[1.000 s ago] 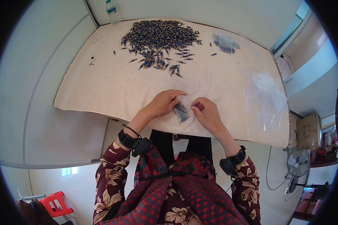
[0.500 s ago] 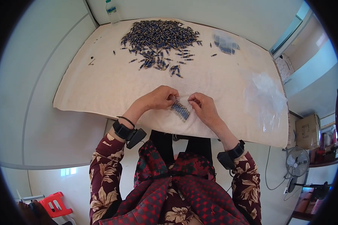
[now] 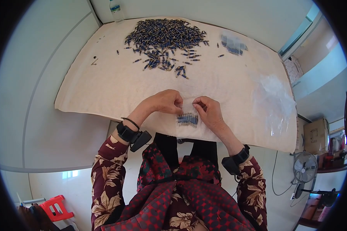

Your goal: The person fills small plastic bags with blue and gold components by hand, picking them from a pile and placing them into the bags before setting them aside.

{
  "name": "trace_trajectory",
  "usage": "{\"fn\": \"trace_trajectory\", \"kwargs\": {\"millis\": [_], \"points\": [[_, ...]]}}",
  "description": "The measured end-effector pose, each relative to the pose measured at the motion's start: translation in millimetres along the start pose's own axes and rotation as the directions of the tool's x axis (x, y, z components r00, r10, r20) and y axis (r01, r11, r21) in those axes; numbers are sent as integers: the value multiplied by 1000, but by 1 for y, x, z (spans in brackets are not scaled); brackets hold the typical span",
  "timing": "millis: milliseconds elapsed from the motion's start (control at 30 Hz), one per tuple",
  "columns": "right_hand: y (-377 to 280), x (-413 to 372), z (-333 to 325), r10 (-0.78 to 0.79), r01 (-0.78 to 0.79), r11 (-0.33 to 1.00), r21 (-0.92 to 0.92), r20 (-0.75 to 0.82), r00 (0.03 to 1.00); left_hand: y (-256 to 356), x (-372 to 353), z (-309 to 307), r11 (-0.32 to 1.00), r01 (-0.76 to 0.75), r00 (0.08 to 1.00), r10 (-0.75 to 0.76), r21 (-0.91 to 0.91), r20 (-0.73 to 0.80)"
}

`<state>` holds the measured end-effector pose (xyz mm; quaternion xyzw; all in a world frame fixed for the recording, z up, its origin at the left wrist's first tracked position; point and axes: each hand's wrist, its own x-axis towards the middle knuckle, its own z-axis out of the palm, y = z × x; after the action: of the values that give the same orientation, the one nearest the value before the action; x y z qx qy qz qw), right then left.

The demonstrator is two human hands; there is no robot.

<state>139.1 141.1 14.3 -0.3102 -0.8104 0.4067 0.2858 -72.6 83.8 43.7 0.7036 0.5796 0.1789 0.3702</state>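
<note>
— What is the small clear bag (image 3: 187,119) like?
— Flat and see-through. Inside, short dark blue pieces (image 3: 189,120) lie side by side in a row. They have pale tips, perhaps metal, but they are too small to be sure.
— And where is it?
— Lying level on the cloth (image 3: 115,88), close to its near edge. The left hand (image 3: 165,101) and the right hand (image 3: 209,111) pinch its upper corners.

Probably a home piecework room: cloth-covered table (image 3: 115,88), heap of small blue parts (image 3: 164,34), floor fan (image 3: 305,167), cardboard box (image 3: 316,134).
</note>
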Motion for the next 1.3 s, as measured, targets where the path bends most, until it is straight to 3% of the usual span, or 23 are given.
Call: {"fn": "trace_trajectory", "kwargs": {"millis": [233,400,533,633,767,1067,1167,1300], "points": [[2,-1,8,-63,66,997,29,-112,992,3,-2,8,993,-14,998,20,116,-56],[1,0,14,-93,103,993,51,-165,982,5,-2,9,989,23,1000,-22,144,-9],[2,0,10,-80,93,993,73,-173,982,12,-4,5,999,-39,999,38,30,28],[2,1,11,-62,75,994,78,-157,986,13,-4,5,988,58,997,-50,-140,56],[3,1,11,-53,68,994,85,-160,986,6,0,14,977,50,999,-48,-206,18],[-1,0,11,-82,97,992,83,-166,983,11,1,27,982,123,991,-130,-143,-41],[-1,0,10,-94,109,991,78,-172,981,6,7,35,995,102,988,-103,-17,-112],[0,-1,9,-73,90,992,88,-180,981,5,2,28,997,-18,992,9,-69,-129]]}}
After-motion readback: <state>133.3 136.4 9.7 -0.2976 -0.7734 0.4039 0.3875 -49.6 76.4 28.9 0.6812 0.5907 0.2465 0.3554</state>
